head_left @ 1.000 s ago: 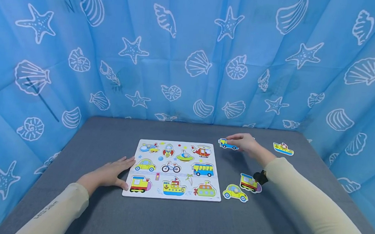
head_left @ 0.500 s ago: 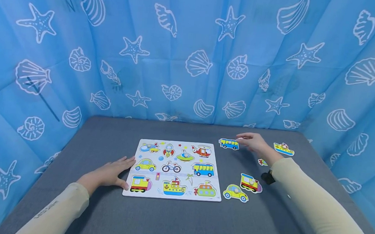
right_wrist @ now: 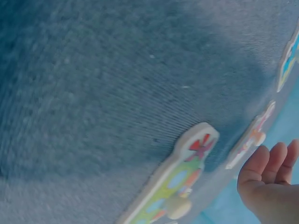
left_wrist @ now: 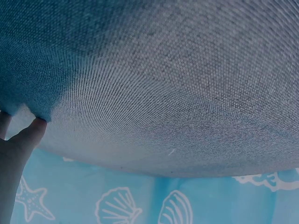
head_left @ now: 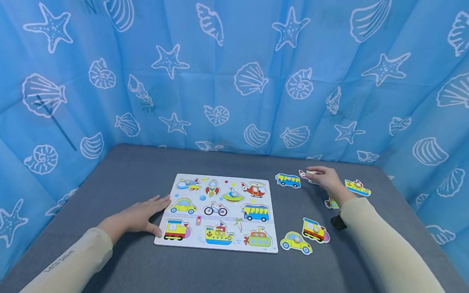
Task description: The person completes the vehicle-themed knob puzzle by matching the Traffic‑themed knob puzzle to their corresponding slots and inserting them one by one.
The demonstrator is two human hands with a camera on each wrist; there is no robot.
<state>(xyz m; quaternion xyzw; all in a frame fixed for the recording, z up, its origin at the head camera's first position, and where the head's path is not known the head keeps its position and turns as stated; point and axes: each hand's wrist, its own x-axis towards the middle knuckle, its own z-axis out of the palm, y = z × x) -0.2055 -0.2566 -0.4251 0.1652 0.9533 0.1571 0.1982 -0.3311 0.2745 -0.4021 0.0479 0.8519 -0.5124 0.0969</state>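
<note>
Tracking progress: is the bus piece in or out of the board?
Out: the bus piece lies on the table beside the board.

One of the hands (left_wrist: 11, 161) appears beside grey cloth (left_wrist: 187, 93) and blue curtain (left_wrist: 152, 198).

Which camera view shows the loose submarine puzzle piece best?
Right wrist: the submarine piece is large there, propeller and knob visible, though cut off by the frame. Head shows only its propeller end beside the right arm; left wrist shows none.

Soft shadows, blurry right-wrist view
</note>
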